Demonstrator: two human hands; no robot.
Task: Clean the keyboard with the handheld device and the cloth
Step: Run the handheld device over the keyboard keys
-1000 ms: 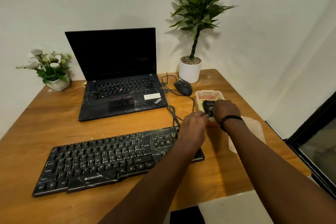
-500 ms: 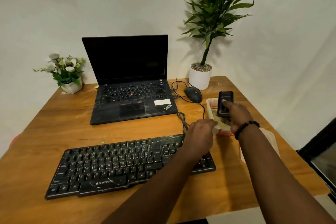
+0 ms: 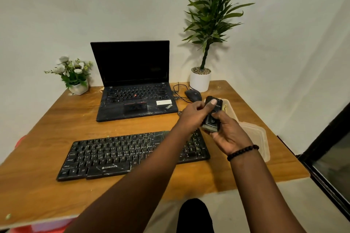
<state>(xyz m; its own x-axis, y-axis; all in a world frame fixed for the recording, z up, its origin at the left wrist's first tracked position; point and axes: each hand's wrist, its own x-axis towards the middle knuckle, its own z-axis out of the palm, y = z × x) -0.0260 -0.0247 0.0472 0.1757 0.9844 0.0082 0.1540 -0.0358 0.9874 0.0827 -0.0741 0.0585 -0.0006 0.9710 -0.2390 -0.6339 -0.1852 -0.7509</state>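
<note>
Both hands hold the black handheld device (image 3: 212,114) above the right end of the keyboard (image 3: 123,155): the left hand (image 3: 195,114) curls round its upper part with the thumb on top; the right hand (image 3: 227,134) grips its lower end. The keyboard lies on the desk (image 3: 56,125) before a laptop (image 3: 132,85); a clear container (image 3: 232,109) sits behind the hands

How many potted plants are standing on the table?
2. A small flowering plant stands at the far left corner, left of the laptop. A tall leafy plant stands at the far right, behind the mouse.
</note>
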